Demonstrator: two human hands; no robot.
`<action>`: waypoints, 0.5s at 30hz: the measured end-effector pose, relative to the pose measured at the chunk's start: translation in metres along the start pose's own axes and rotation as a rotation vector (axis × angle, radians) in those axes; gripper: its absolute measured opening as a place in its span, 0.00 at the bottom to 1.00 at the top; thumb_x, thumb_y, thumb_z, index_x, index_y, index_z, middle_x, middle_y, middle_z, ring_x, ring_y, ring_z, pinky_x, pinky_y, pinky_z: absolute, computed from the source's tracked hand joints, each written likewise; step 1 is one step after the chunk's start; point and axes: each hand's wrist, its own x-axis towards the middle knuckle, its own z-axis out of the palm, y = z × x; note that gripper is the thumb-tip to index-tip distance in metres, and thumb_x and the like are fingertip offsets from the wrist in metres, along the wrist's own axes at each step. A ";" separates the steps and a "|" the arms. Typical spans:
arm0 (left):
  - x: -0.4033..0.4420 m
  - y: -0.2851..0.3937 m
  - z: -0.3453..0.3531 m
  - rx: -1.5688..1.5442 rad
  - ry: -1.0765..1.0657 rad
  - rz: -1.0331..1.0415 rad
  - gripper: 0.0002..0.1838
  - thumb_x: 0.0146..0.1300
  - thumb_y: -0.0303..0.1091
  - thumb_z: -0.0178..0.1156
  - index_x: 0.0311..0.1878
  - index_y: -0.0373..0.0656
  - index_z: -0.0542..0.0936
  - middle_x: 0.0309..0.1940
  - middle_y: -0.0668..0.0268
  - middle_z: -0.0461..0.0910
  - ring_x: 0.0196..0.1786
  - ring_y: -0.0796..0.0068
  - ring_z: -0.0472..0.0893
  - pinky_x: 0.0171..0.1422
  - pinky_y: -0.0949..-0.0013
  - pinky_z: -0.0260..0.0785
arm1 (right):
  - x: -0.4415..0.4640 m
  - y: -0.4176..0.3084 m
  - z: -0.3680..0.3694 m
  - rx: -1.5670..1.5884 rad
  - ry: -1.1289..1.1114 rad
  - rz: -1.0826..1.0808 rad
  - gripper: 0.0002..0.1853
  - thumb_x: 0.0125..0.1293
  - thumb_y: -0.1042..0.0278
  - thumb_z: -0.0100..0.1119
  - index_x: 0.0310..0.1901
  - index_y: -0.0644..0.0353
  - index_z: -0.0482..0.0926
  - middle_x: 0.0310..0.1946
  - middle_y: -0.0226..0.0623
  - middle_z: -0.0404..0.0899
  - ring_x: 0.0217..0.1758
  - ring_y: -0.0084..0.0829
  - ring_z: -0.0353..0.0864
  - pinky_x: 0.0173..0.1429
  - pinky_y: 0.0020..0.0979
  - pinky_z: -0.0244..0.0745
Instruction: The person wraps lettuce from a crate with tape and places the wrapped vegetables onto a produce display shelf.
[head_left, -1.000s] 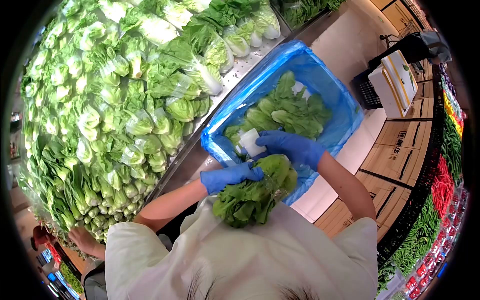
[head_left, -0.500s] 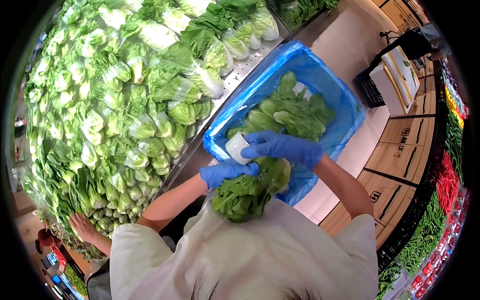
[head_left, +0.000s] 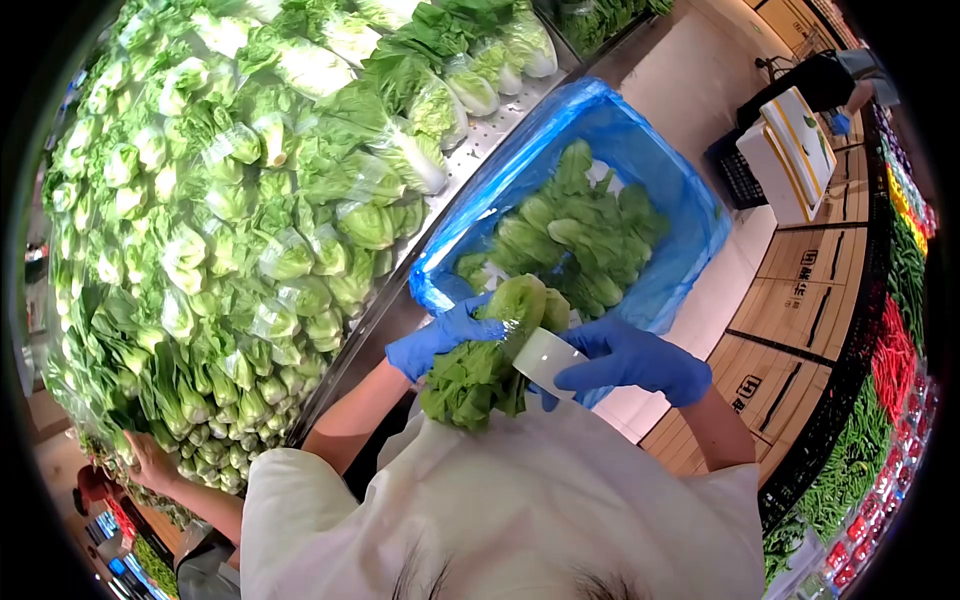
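Observation:
My left hand [head_left: 438, 342], in a blue glove, grips a head of leafy lettuce [head_left: 468, 382] in front of my chest. The lettuce leaves hang down toward my shirt and its pale end points toward the crate. Clear film glints around its middle. My right hand [head_left: 648, 362], also gloved in blue, is closed on a white roll of clear film [head_left: 547, 358] that lies against the lettuce's right side. Just beyond both hands is a crate lined with blue plastic [head_left: 690, 225], with loose lettuce [head_left: 565, 235] inside.
Wrapped greens [head_left: 280, 255] and bok choy [head_left: 190, 390] cover a sloping display at left. Another person's hand [head_left: 150, 462] reaches into its lower edge. At right are wooden cabinets [head_left: 780, 375], white foam boxes [head_left: 795, 165] and a second person [head_left: 815, 90].
My right hand has carried the roll from the lettuce's far left round to its right side. My left hand has shifted up onto the lettuce, whose pale end now points toward the crate.

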 end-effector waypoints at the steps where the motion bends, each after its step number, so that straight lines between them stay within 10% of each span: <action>1: -0.001 -0.006 -0.002 -0.001 -0.007 -0.007 0.31 0.59 0.32 0.60 0.64 0.41 0.60 0.51 0.65 0.73 0.50 0.75 0.76 0.54 0.72 0.70 | -0.001 0.005 -0.003 0.007 0.006 0.003 0.20 0.57 0.57 0.62 0.46 0.62 0.78 0.31 0.27 0.80 0.29 0.14 0.75 0.34 0.16 0.69; 7: -0.008 -0.021 -0.020 -0.612 0.088 -0.076 0.28 0.58 0.37 0.60 0.61 0.40 0.65 0.51 0.61 0.73 0.50 0.69 0.77 0.57 0.68 0.70 | 0.001 0.026 -0.022 -0.578 0.047 0.213 0.20 0.55 0.56 0.64 0.43 0.64 0.78 0.33 0.35 0.80 0.34 0.22 0.77 0.40 0.24 0.71; 11: -0.001 -0.012 -0.029 0.034 -0.205 0.110 0.32 0.57 0.39 0.61 0.62 0.39 0.63 0.53 0.60 0.72 0.53 0.73 0.74 0.58 0.71 0.67 | 0.034 0.061 -0.042 -0.763 0.097 0.156 0.21 0.57 0.62 0.61 0.49 0.64 0.75 0.42 0.37 0.79 0.46 0.26 0.76 0.50 0.28 0.70; 15: -0.008 0.009 0.015 0.306 -0.155 -0.067 0.37 0.56 0.36 0.63 0.66 0.36 0.57 0.55 0.63 0.71 0.53 0.80 0.71 0.58 0.73 0.64 | 0.055 0.064 -0.055 -0.429 -0.103 -0.345 0.24 0.58 0.68 0.58 0.56 0.63 0.69 0.52 0.38 0.73 0.54 0.26 0.70 0.60 0.29 0.64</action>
